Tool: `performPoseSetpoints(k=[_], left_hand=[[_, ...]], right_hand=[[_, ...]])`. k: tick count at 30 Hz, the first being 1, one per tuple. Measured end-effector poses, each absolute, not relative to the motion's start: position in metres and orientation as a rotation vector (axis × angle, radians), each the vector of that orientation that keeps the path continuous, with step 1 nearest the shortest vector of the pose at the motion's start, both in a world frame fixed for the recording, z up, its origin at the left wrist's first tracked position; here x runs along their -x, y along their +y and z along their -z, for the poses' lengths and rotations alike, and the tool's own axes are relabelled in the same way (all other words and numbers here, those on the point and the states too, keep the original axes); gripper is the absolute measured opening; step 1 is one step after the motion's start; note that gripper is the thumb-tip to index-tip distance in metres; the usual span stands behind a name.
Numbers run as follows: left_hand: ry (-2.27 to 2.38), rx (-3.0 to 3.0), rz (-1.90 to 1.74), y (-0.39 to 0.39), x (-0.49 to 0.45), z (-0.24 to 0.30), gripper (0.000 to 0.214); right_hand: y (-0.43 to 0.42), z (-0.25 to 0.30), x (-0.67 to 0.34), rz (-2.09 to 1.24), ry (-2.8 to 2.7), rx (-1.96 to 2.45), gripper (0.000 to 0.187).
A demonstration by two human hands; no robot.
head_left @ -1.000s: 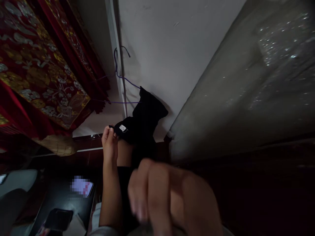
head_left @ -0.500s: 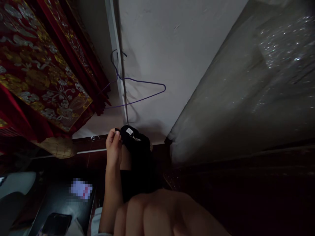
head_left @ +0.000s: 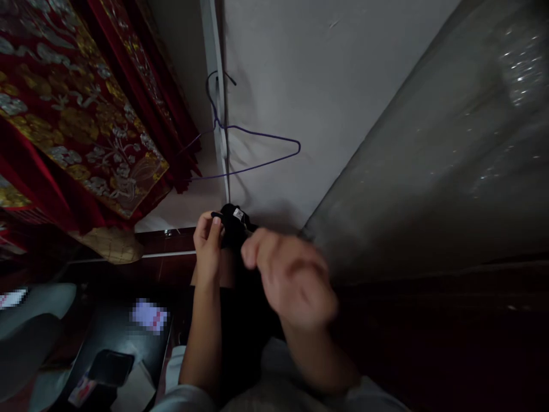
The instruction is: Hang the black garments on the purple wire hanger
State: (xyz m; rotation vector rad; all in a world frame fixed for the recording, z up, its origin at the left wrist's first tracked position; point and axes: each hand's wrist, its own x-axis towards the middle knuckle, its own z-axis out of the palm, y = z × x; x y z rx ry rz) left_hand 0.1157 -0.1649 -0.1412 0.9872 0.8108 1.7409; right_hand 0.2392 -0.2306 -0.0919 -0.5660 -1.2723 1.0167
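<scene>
My left hand (head_left: 208,237) pinches the edge of a black cloth (head_left: 234,229) between thumb and fingers. A small white label (head_left: 238,214) shows on the cloth's upper part. Just right of it, my right hand (head_left: 291,272) is raised in front of the cloth with its fingers curled closed. Motion blurs this hand, and whatever its fingertips may hold cannot be made out. The lower part of the cloth merges with the dark clothing behind it.
A purple wire hanger (head_left: 257,133) hangs on a metal upright (head_left: 221,103). Red embroidered fabric (head_left: 86,114) hangs at left. Plastic-wrapped material (head_left: 407,189) leans at right. On a dark table (head_left: 103,323) lie a phone (head_left: 112,366) and papers (head_left: 137,389); a grey chair (head_left: 38,337) stands beside.
My right hand has moved from close to the camera down and forward to beside the cloth. My left hand keeps its pinch. The view has shifted slightly.
</scene>
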Motion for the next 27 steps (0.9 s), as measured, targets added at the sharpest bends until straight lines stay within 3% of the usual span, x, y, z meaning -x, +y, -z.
performPoseSetpoints(k=[2, 4, 8, 10, 14, 16, 19, 24, 27], left_hand=[[0.861, -1.111, -1.804, -0.168, -0.118, 0.136, 0.025], [0.910, -1.321, -1.824, -0.173, -0.120, 0.129, 0.021], [1.028, -1.961, -1.691, -0.176, -0.117, 0.111, 0.016], [1.039, -2.124, -1.605, -0.170, -0.108, 0.102, 0.025], [0.784, -1.848, -1.353, -0.147, -0.083, 0.100, 0.061], [0.717, -1.745, -1.080, -0.136, -0.070, 0.111, 0.059], [0.789, -1.975, -0.756, -0.126, -0.047, 0.137, 0.048], [1.081, -2.425, -0.400, -0.118, 0.008, 0.153, 0.039], [1.352, -2.595, -0.466, -0.112, 0.034, 0.131, 0.028]], right_hand=[[-0.198, 0.108, -0.239, -1.015, -1.201, 0.675, 0.036], [-0.172, 0.122, -0.238, -1.094, -1.203, 0.816, 0.039], [-0.148, 0.131, -0.232, -1.413, -1.054, 0.726, 0.071], [-0.146, 0.123, -0.233, -1.608, -1.069, 0.624, 0.079], [-0.139, 0.093, -0.255, -1.915, -1.500, 0.601, 0.071], [-0.135, 0.075, -0.272, -1.965, -1.814, 0.636, 0.062], [-0.135, 0.049, -0.296, -1.768, -2.282, 0.765, 0.043], [-0.144, 0.016, -0.325, -0.978, -2.410, 1.103, 0.009], [-0.122, 0.012, -0.326, -0.649, -2.136, 1.104, 0.021]])
